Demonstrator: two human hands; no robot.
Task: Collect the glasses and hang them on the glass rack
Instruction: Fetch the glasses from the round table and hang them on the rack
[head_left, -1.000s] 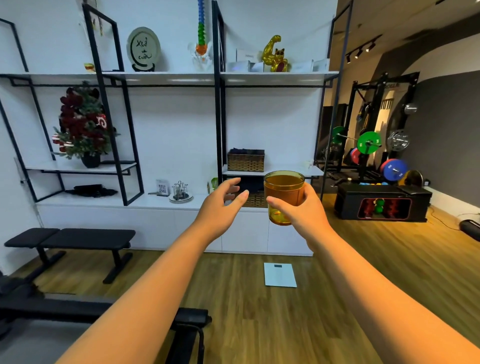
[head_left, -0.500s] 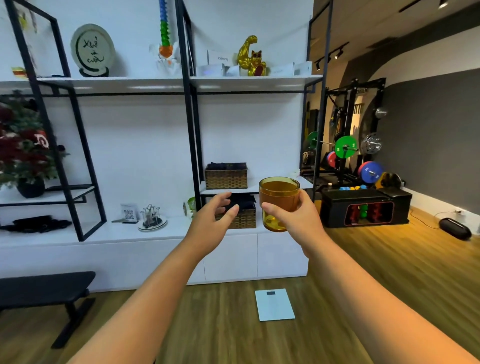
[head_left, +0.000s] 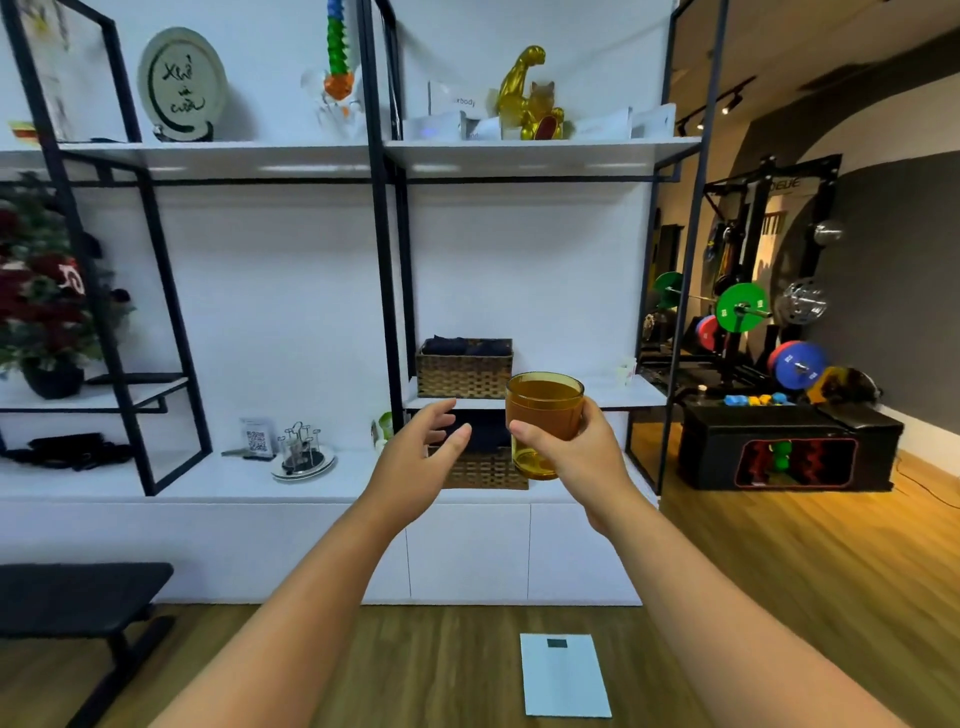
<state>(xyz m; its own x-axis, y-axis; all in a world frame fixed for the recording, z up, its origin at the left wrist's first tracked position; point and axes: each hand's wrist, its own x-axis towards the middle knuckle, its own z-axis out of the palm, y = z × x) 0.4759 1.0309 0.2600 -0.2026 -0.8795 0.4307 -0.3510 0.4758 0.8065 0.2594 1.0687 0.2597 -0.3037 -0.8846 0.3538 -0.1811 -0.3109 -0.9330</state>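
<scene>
Clearly the carrying step is in hand: the right hand (head_left: 576, 457) holds an amber glass (head_left: 543, 422) upright at chest height, its fingers (head_left: 524, 431) wrapped round the side, thumb behind. The left hand (head_left: 423, 457) floats just beside it, empty, fingers loosely spread and touching nothing. Both arms reach toward the white counter (head_left: 182, 478) below the black-framed shelving.

On that counter, off to the left and well apart from the hands, stands the glass rack (head_left: 301, 449), a small wire stand of upright prongs on a round tray, next to a card with a QR code (head_left: 256, 439). It seems to carry at least one clear glass already, though at this distance and blur I cannot be sure.

By my judgement the glass is collected but not yet hung. The next move calls for stepping left to the rack, turning the glass mouth-down, and lowering it over a free prong, perhaps with the left hand steadying the light stand.
</scene>
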